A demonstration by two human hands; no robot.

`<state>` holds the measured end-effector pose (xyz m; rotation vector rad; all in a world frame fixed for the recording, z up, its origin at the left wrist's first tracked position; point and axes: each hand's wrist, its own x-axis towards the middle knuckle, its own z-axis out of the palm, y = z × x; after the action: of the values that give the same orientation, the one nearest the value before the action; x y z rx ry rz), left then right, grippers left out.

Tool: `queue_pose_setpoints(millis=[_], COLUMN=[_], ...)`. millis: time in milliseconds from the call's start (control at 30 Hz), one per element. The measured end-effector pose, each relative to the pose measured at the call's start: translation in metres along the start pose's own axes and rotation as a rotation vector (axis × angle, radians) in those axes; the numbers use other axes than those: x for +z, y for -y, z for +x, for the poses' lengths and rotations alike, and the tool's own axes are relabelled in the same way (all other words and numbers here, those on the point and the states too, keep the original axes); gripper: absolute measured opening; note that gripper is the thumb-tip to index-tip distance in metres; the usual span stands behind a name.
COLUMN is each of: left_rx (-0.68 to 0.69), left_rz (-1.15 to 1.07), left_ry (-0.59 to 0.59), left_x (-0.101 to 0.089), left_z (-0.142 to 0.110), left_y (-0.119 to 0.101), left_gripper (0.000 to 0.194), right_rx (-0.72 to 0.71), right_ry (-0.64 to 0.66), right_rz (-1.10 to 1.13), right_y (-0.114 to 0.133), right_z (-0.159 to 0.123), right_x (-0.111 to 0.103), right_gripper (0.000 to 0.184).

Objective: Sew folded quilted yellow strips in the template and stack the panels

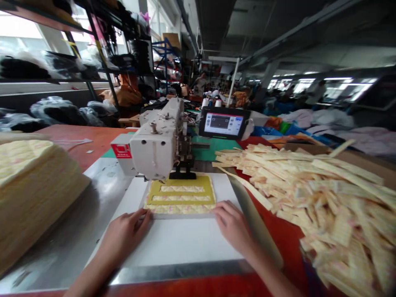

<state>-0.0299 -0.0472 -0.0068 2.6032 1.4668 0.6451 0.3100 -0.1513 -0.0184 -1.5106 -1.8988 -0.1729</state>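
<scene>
A pale yellow quilted fabric piece (182, 209) with small pink marks lies on the white plate (185, 239) of a sewing machine (157, 144). Over it sits a yellow template (179, 194), and the fabric shows through its two long slots. The machine's black clamp (182, 175) is at the template's far edge. My left hand (128, 227) has its thumb and fingertips closed at the fabric's near left corner. At the near right corner, my right hand (232, 225) holds the fabric edge between its fingertips.
A thick stack of quilted fabric (37, 194) stands at left. To the right lies a large heap of fabric strips (324, 198), with one long strip reaching toward the plate. Behind the machine is a lit control screen (224, 123). Shelves (102, 53) with bagged goods line the left.
</scene>
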Motion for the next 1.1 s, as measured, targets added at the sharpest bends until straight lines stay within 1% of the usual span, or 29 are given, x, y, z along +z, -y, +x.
queue_pose_setpoints(millis=[67, 100, 167, 200, 233, 300, 333, 400, 433, 500, 533, 600, 633, 667, 700, 733, 767, 800, 867, 933, 1033, 1067, 1100], left_rx=[-0.031, -0.042, -0.050, -0.048, -0.045, -0.042, -0.043, -0.049, -0.047, -0.031, -0.019, -0.002, -0.007, -0.026, -0.060, -0.103, -0.154, -0.202, -0.273, -0.322, -0.375, -0.385, -0.386], left_rz=[-0.026, -0.035, -0.049, -0.055, -0.059, -0.059, -0.056, -0.061, -0.081, -0.168, -0.234, -0.384, -0.470, -0.571, -0.694, -0.835, -0.986, -1.127, -1.320, -1.394, -1.423, -1.422, -1.417], left_ry=[0.003, 0.006, 0.013, 0.019, 0.026, 0.035, 0.032, 0.010, -0.006, -0.038, -0.047, -0.041, -0.023, 0.008, 0.046, 0.092, 0.135, 0.170, 0.184, 0.144, 0.111, 0.121, 0.139], left_x=[0.002, 0.002, 0.001, 0.000, -0.001, -0.002, -0.002, -0.002, -0.001, 0.000, 0.001, 0.002, 0.003, 0.004, 0.006, 0.008, 0.010, 0.012, 0.017, 0.022, 0.029, 0.030, 0.032], left_z=[0.001, 0.002, 0.003, 0.004, 0.004, 0.005, 0.005, 0.004, 0.003, -0.001, -0.002, -0.004, -0.004, -0.003, -0.001, 0.001, 0.005, 0.008, 0.014, 0.016, 0.011, 0.008, 0.006], left_y=[0.003, 0.003, 0.002, 0.000, -0.002, -0.005, -0.005, -0.005, -0.004, -0.005, -0.008, -0.020, -0.029, -0.040, -0.053, -0.066, -0.079, -0.091, -0.109, -0.118, -0.121, -0.121, -0.121], left_gripper=[0.041, 0.041, 0.040, 0.040, 0.039, 0.038, 0.037, 0.036, 0.036, 0.036, 0.036, 0.039, 0.040, 0.041, 0.043, 0.045, 0.048, 0.052, 0.053, 0.046, 0.045, 0.045, 0.044], right_rx=[0.042, 0.072, 0.162, 0.227, 0.287, 0.345, 0.364, 0.402, 0.419, 0.439, 0.442, 0.446, 0.466, 0.485, 0.538, 0.614, 0.686, 0.729, 0.762, 0.757, 0.712, 0.691, 0.674], right_ry=[-0.060, -0.093, -0.106, -0.075, -0.004, 0.054, 0.076, 0.103, 0.116, 0.132, 0.133, 0.142, 0.143, 0.170, 0.229, 0.291, 0.349, 0.404, 0.463, 0.497, 0.562, 0.549, 0.506], right_rz=[-0.035, -0.077, -0.208, -0.278, -0.346, -0.397, -0.406, -0.401, -0.391, -0.365, -0.328, -0.135, 0.129, 0.434, 0.681, 0.873, 1.016, 1.119, 1.223, 1.241, 1.217, 1.192, 1.160], right_y=[-0.009, -0.018, -0.043, -0.057, -0.071, -0.095, -0.104, -0.113, -0.113, -0.103, -0.093, -0.063, -0.043, -0.021, 0.001, 0.023, 0.043, 0.060, 0.083, 0.092, 0.087, 0.083, 0.079], right_z=[0.006, 0.011, 0.023, 0.031, 0.040, 0.057, 0.064, 0.075, 0.078, 0.077, 0.074, 0.060, 0.050, 0.039, 0.028, 0.017, 0.006, -0.003, -0.016, -0.022, -0.021, -0.019, -0.015], right_x=[-0.005, -0.009, -0.019, -0.025, -0.029, -0.037, -0.040, -0.046, -0.048, -0.053, -0.054, -0.050, -0.046, -0.039, -0.031, -0.022, -0.012, -0.003, 0.010, 0.015, 0.011, 0.009, 0.008], right_gripper=[0.025, 0.024, 0.024, 0.024, 0.025, 0.022, 0.018, 0.011, 0.013, 0.018, 0.019, 0.022, 0.024, 0.027, 0.031, 0.035, 0.039, 0.042, 0.046, 0.046, 0.043, 0.042, 0.041])
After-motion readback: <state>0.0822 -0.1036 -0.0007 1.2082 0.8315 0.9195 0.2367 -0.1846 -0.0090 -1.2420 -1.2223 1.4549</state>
